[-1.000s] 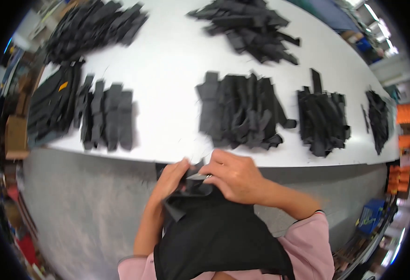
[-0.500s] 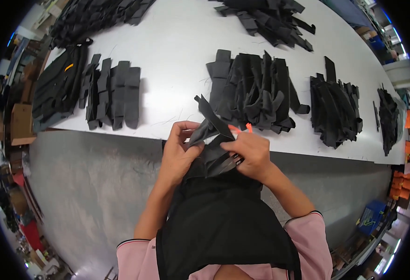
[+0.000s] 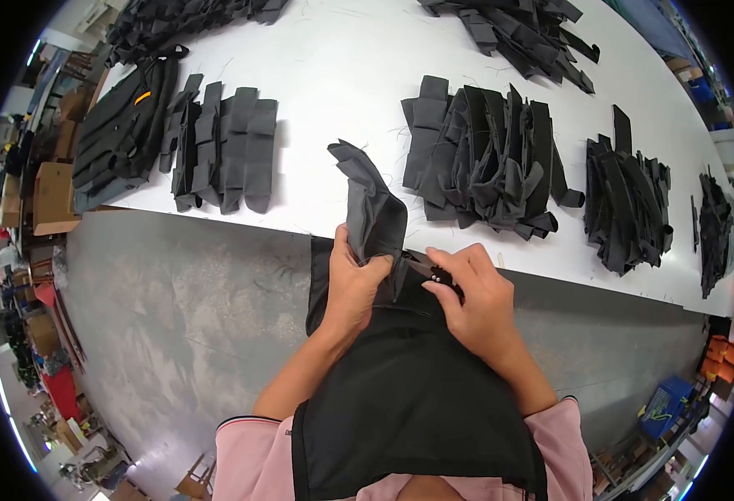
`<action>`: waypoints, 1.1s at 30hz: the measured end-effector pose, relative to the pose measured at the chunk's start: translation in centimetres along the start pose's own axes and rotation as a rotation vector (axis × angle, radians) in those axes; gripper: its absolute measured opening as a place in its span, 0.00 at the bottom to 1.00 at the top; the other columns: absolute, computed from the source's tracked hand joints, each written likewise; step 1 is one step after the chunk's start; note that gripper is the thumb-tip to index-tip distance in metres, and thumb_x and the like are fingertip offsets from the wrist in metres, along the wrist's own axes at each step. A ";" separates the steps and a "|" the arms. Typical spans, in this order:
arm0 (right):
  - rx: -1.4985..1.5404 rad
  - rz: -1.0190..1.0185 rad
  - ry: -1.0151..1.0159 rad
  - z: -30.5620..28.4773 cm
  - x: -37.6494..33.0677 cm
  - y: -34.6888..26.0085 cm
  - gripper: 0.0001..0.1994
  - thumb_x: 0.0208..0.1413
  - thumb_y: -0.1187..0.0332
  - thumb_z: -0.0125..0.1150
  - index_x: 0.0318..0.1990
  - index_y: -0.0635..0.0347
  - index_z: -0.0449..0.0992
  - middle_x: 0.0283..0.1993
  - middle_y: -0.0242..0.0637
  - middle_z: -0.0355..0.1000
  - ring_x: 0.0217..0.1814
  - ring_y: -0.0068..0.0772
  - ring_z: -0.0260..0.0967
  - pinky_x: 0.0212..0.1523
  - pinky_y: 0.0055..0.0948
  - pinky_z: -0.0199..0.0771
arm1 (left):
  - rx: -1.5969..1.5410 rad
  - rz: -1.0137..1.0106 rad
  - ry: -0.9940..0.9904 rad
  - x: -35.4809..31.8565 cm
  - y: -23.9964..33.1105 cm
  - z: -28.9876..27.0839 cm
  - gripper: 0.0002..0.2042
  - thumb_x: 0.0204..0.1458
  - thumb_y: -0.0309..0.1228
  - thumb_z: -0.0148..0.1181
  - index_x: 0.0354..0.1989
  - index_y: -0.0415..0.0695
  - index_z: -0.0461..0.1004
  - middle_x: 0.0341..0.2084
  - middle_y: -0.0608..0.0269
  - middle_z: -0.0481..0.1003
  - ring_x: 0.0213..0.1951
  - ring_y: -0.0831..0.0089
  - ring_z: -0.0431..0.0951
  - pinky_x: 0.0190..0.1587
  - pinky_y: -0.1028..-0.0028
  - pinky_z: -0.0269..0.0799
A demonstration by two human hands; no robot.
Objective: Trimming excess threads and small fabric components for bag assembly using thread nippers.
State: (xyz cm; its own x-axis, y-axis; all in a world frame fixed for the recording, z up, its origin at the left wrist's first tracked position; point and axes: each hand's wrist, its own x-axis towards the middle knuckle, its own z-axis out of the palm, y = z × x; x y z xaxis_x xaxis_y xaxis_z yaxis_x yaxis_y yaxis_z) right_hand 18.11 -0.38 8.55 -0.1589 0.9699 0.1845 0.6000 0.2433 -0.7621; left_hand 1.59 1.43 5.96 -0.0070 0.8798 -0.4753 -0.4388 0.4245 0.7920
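White worktable (image 3: 342, 75) spans the top of the view, grey concrete floor (image 3: 192, 309) below its edge. Table carries separate stacks of black fabric pieces: one grey-black stack (image 3: 221, 146) at left, a darker pile with an orange tag (image 3: 116, 134) beside it at the table's left end, a big middle stack (image 3: 484, 159), another stack (image 3: 626, 204) to its right, more heaps along the far edge.

Left hand (image 3: 352, 288) is clamped on a dark grey fabric strip (image 3: 371, 204), thumb and fingers closed around its lower part; the strip stands up over the table edge, top end folded over. Right hand (image 3: 475, 296) pinches the black garment (image 3: 409, 392) just beside the left, fingertips pressed together on a seam with small metal studs, possibly snaps, too small to tell. Garment hangs from both hands down toward the person's chest, just in front of the table edge.

Cardboard boxes (image 3: 45, 196) sit on the floor at far left; contents not visible. Blue crate (image 3: 668, 405) at lower right, contents unclear.
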 end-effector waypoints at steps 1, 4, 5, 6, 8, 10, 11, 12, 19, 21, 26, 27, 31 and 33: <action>-0.094 -0.039 -0.029 -0.1 0.2 -0.4 0.18 0.41 0.73 0.66 0.44 0.58 0.74 0.31 0.35 0.64 0.25 0.33 0.67 0.26 0.27 0.67 | 0.001 0.000 -0.002 0.0 0.0 0.1 0.26 0.41 0.17 0.53 0.53 0.36 0.59 0.41 0.59 0.66 0.41 0.76 0.69 0.45 0.75 0.67; -0.219 -0.114 -0.062 0.2 0.8 -0.7 0.18 0.40 0.71 0.67 0.43 0.58 0.74 0.30 0.34 0.62 0.24 0.31 0.67 0.24 0.28 0.66 | 0.019 0.082 0.032 0.1 -0.1 0.4 0.24 0.41 0.17 0.53 0.50 0.34 0.59 0.38 0.60 0.68 0.37 0.79 0.68 0.40 0.79 0.67; -0.250 -0.133 -0.079 0.3 1.1 -0.8 0.18 0.41 0.71 0.66 0.43 0.58 0.74 0.30 0.33 0.62 0.23 0.31 0.67 0.24 0.27 0.66 | 0.039 0.098 0.041 0.1 -0.1 0.4 0.24 0.41 0.17 0.53 0.50 0.35 0.58 0.39 0.60 0.68 0.37 0.79 0.68 0.40 0.79 0.67; -0.281 -0.151 -0.097 0.4 1.2 -0.9 0.17 0.41 0.71 0.66 0.43 0.59 0.74 0.30 0.33 0.62 0.23 0.31 0.67 0.24 0.27 0.66 | 0.059 0.112 0.051 0.0 -0.1 0.3 0.24 0.41 0.17 0.53 0.51 0.35 0.58 0.39 0.60 0.67 0.38 0.79 0.68 0.40 0.79 0.67; -0.296 -0.173 -0.090 0.6 1.5 -1.1 0.17 0.41 0.71 0.66 0.43 0.59 0.74 0.30 0.33 0.62 0.22 0.30 0.67 0.23 0.27 0.66 | 0.066 0.123 0.057 0.1 -0.2 0.2 0.24 0.41 0.17 0.53 0.51 0.35 0.59 0.39 0.60 0.67 0.37 0.79 0.68 0.40 0.79 0.67; -0.314 -0.194 -0.083 0.8 1.5 -1.1 0.17 0.41 0.71 0.66 0.42 0.59 0.74 0.30 0.33 0.62 0.22 0.30 0.67 0.23 0.26 0.66 | 0.072 0.132 0.060 0.2 -0.4 0.1 0.24 0.41 0.17 0.53 0.51 0.36 0.59 0.39 0.61 0.67 0.37 0.78 0.68 0.40 0.79 0.67; -0.319 -0.188 -0.083 0.8 1.4 -1.1 0.17 0.41 0.71 0.66 0.42 0.59 0.74 0.30 0.33 0.62 0.21 0.30 0.67 0.22 0.26 0.66 | 0.077 0.127 0.065 0.2 -0.4 0.1 0.24 0.41 0.17 0.53 0.50 0.36 0.59 0.38 0.61 0.67 0.37 0.78 0.68 0.40 0.79 0.67; -0.322 -0.183 -0.083 0.9 1.4 -1.1 0.16 0.42 0.71 0.66 0.42 0.59 0.74 0.30 0.33 0.62 0.21 0.31 0.67 0.22 0.27 0.66 | 0.082 0.122 0.072 0.2 -0.4 0.0 0.24 0.41 0.18 0.53 0.50 0.36 0.59 0.38 0.61 0.67 0.37 0.79 0.68 0.40 0.80 0.66; -0.136 -0.047 -0.033 0.7 1.0 -0.8 0.15 0.44 0.71 0.64 0.41 0.59 0.74 0.31 0.34 0.63 0.21 0.34 0.67 0.21 0.29 0.66 | 0.035 0.087 0.055 0.5 -0.1 0.2 0.23 0.41 0.17 0.52 0.49 0.36 0.59 0.38 0.61 0.67 0.37 0.79 0.68 0.39 0.80 0.67; -0.114 -0.092 -0.065 1.5 1.4 0.3 0.14 0.44 0.74 0.64 0.41 0.60 0.74 0.31 0.35 0.64 0.20 0.33 0.66 0.22 0.27 0.66 | 0.070 0.084 0.038 0.5 -0.2 0.1 0.23 0.42 0.19 0.52 0.50 0.36 0.59 0.38 0.60 0.67 0.37 0.79 0.68 0.41 0.79 0.66; 0.282 0.079 0.027 1.0 3.1 -1.2 0.10 0.48 0.79 0.61 0.40 0.64 0.73 0.31 0.34 0.65 0.30 0.21 0.66 0.28 0.20 0.65 | -0.100 -0.106 -0.075 1.2 -0.9 -1.6 0.21 0.51 0.28 0.53 0.53 0.37 0.59 0.38 0.61 0.68 0.37 0.76 0.68 0.45 0.75 0.66; 0.573 0.218 0.001 2.7 3.4 -0.4 0.10 0.49 0.79 0.60 0.41 0.64 0.72 0.33 0.33 0.66 0.31 0.21 0.67 0.30 0.19 0.66 | -0.210 -0.187 -0.130 1.5 -0.9 -1.5 0.21 0.55 0.33 0.54 0.54 0.38 0.59 0.38 0.61 0.68 0.38 0.75 0.69 0.46 0.74 0.66; 1.027 0.437 -0.121 4.6 1.9 -0.2 0.11 0.53 0.80 0.56 0.44 0.68 0.66 0.35 0.36 0.70 0.33 0.21 0.69 0.36 0.17 0.67 | -0.260 -0.114 -0.290 1.0 0.3 -2.6 0.23 0.58 0.44 0.50 0.54 0.38 0.60 0.44 0.56 0.68 0.45 0.68 0.71 0.48 0.69 0.69; 1.017 0.472 -0.169 4.6 0.6 -0.2 0.12 0.52 0.81 0.56 0.44 0.68 0.66 0.35 0.36 0.70 0.33 0.21 0.69 0.35 0.17 0.67 | -0.289 -0.096 -0.296 1.4 0.2 -3.0 0.29 0.56 0.49 0.48 0.57 0.39 0.57 0.47 0.54 0.68 0.52 0.60 0.69 0.51 0.58 0.71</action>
State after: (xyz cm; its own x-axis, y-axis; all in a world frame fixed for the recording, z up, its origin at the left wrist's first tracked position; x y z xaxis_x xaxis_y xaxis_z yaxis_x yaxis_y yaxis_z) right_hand 14.30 0.11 5.92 -0.2358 0.9300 -0.2821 -0.2754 -0.3423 -0.8983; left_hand -1.21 2.07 4.28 0.2860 0.8805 -0.3780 -0.6591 0.4672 0.5894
